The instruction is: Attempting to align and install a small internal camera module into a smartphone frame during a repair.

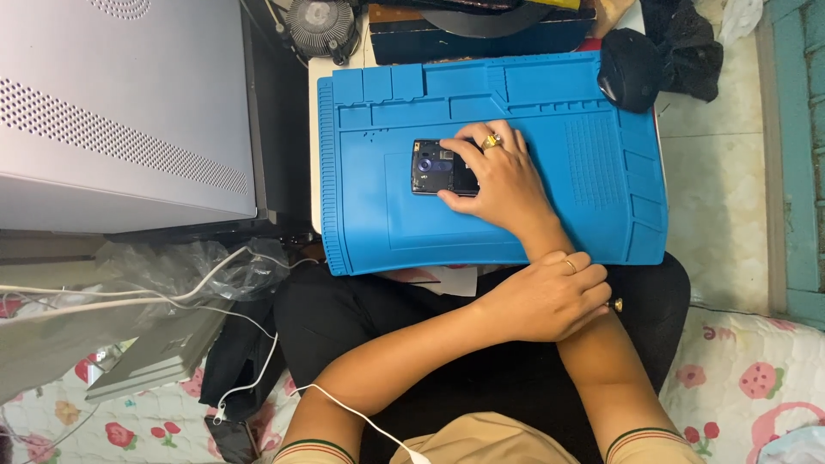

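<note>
— Phone [434, 167], dark, back opened: where?
— On blue work mat [516, 232], left of centre, lying flat.
— Right hand [498, 176]?
— Over phone's right end, grip closed on its edges.
— Left hand [546, 296]?
— Crossed over right forearm, curled around small brass-tipped tool [615, 304].
— Nearby?
— Black mouse [630, 69] at mat's far right corner; grey computer case [120, 112] on left.
</note>
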